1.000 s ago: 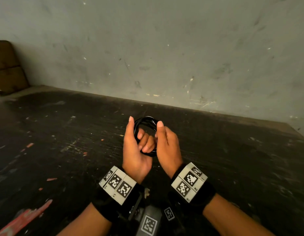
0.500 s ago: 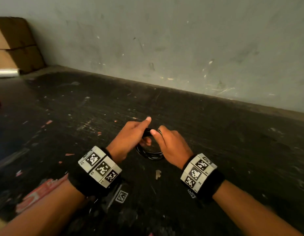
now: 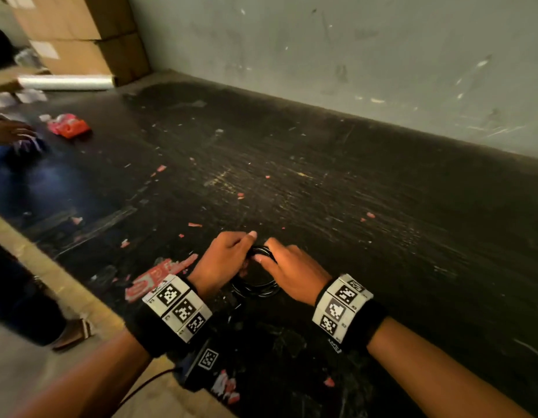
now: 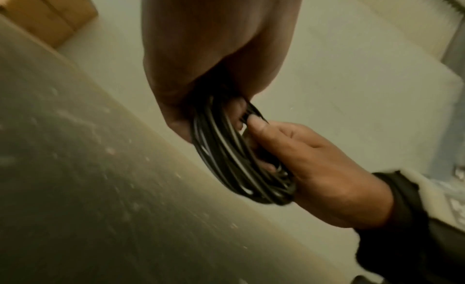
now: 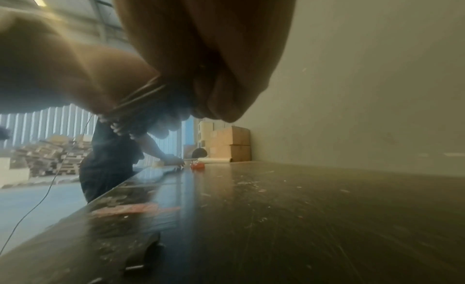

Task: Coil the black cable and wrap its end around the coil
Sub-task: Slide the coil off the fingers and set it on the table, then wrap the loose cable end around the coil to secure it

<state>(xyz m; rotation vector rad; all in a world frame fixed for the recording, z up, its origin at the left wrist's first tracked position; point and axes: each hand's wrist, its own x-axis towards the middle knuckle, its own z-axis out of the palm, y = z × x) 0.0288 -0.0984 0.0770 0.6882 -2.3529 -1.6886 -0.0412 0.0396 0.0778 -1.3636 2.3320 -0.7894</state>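
The black cable (image 3: 255, 289) is wound into a small coil of several loops, held between both hands just above the dark table (image 3: 352, 206). My left hand (image 3: 222, 260) grips the coil's left side with curled fingers. From the right, my right hand (image 3: 287, 268) holds the coil, thumb pressed on the strands. The left wrist view shows the coil (image 4: 234, 161) bunched between my left hand (image 4: 214, 69) and right hand (image 4: 314, 169). In the right wrist view the strands (image 5: 141, 101) run under my right hand (image 5: 214, 69), mostly hidden.
Cardboard boxes (image 3: 80, 34) and a clear film roll (image 3: 65, 82) stand at the far left by the grey wall. A red packet (image 3: 68, 126) lies near another person's hand (image 3: 8, 131). Red label scraps (image 3: 159, 276) litter the table, and its front edge (image 3: 50, 267) runs close on my left.
Both hands have turned palm-down and lowered the coil from upright in front of me toward the table. My head has turned left, bringing the boxes and another person into view.
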